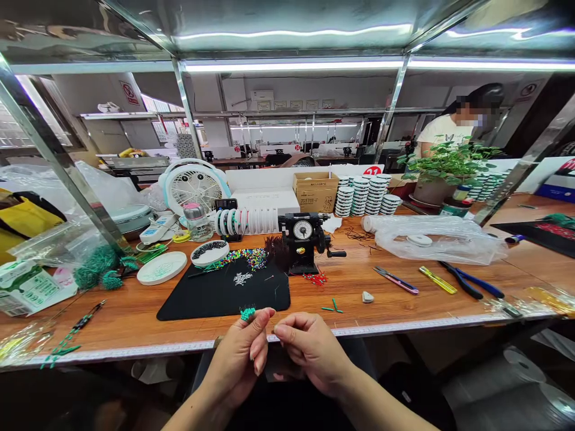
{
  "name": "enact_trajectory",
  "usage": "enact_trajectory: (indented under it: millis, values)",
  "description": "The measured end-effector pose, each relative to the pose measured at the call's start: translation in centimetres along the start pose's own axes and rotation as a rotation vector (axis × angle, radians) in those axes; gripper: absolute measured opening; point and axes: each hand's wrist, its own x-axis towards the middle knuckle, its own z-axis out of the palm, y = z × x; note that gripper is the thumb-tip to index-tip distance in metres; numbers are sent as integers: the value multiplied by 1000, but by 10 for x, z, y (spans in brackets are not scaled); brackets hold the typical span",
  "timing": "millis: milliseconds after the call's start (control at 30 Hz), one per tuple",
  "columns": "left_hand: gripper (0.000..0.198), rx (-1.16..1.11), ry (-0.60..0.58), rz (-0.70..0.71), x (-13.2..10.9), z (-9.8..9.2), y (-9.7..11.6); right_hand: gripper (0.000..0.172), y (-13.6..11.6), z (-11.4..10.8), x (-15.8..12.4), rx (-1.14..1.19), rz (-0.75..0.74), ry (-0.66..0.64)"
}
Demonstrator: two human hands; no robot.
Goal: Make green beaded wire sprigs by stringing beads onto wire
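My left hand (240, 350) is closed at the table's front edge, thumb pressed to the fingers. A small bunch of green beads or knotted cord (247, 313) sticks up behind its thumb, gripped there. My right hand (312, 344) is just beside it, its thumb and forefinger pinched together; whatever is between them is too small to make out. Beyond both hands lies a black mat (202, 302) with a little pile of silvery pieces (242, 279) and multicoloured beads (256, 258). Short green bits (333, 307) lie on the wood past my right hand.
A black hand-cranked winder (303, 239) carries white rings (263, 221). Scissors-like snips (398, 280), a yellow cutter (438, 280) and blue-handled pliers (476, 282) lie to the right. White dishes (162, 267), a fan (193, 184) and stacked spools (362, 194) stand farther back. A person (444, 129) is behind a plant (449, 161).
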Motion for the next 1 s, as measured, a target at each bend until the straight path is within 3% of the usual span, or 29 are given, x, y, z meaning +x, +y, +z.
enact_trajectory:
  millis: [200,333,600,1000]
  values:
    - [19,168,-96,-16,-4,2,0,21,-12,-3,-1,-376,-285,234]
    - [9,239,-222,-24,-12,10,0,21,-20,5,-2,-490,-259,213]
    - [16,169,-150,46,-7,2,-9,19,-15,5,-3,-651,-283,309]
    - [14,162,-147,88,-4,0,-14,15,-14,5,-2,-729,-377,316]
